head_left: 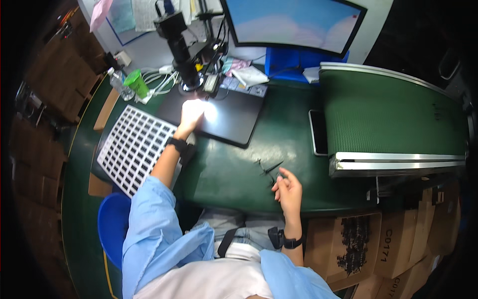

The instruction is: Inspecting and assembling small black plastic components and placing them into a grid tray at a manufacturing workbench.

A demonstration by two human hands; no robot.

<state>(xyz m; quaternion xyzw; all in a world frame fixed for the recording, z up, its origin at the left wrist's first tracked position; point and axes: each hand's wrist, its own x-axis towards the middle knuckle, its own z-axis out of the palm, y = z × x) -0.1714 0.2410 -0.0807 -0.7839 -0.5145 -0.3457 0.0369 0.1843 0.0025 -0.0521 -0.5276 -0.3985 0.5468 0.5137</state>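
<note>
My left hand (192, 112) reaches under the lens of a black microscope camera (183, 62), over a flat black board (231, 122). Its fingers look drawn together, but the bright light washes them out and hides whatever they may hold. Lower on the right, my right hand (290, 193) hovers above the green table, thumb and forefinger brought close in a pinch. Whether something small sits between those fingertips cannot be made out. Beside them lie a few thin, black, wiry parts (270, 169). To the left of my left forearm rests a white tray (130, 113) with rows of black pieces.
A monitor (298, 22) stands at the back, with a blue bin (284, 65) below it. On the right are a green conveyor belt (388, 114) and a phone (318, 132). A bottle (121, 83) and green cup (136, 83) stand back left. An open carton (318, 259) holds black parts.
</note>
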